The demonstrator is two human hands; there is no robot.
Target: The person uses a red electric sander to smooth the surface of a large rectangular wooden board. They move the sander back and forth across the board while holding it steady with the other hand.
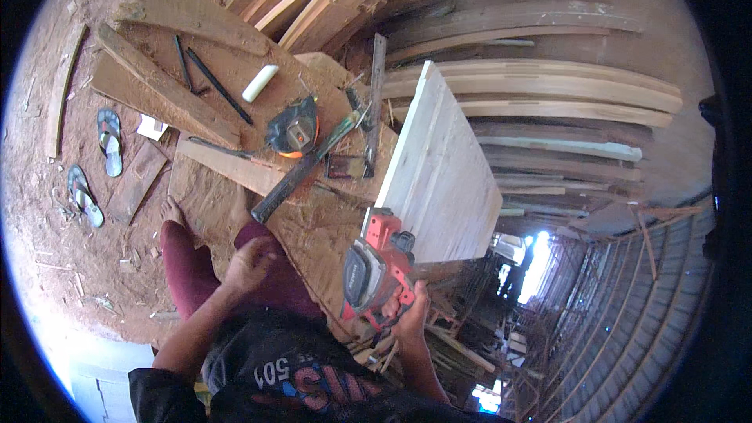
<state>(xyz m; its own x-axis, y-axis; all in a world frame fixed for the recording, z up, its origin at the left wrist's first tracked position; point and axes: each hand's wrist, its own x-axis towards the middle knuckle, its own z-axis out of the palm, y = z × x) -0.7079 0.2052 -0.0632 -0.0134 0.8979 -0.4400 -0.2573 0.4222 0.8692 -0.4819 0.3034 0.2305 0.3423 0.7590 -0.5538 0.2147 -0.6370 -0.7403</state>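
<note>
My right hand [409,312] is wrapped round the rear handle of a red and black electric planer [379,260]. The planer sits at the near end of a pale wooden board [442,168], against its narrow edge; its sole is hidden. My left hand [252,265] lies on my thigh in maroon trousers, apart from the tools, with fingers seemingly loose and nothing in them. Ahead of my knees, a hammer [301,171] with a dark handle lies on the dusty wood beside a black and orange tape measure [294,129]. A metal ruler [377,70] lies beyond the hammer.
A white cylinder [260,83] and thin black rods [215,84] lie on the sawdust-covered planks [168,82]. Stacked boards [533,82] fill the right side, with more timber [305,4] at the back. Sandals [110,141] lie on the dirt floor at left.
</note>
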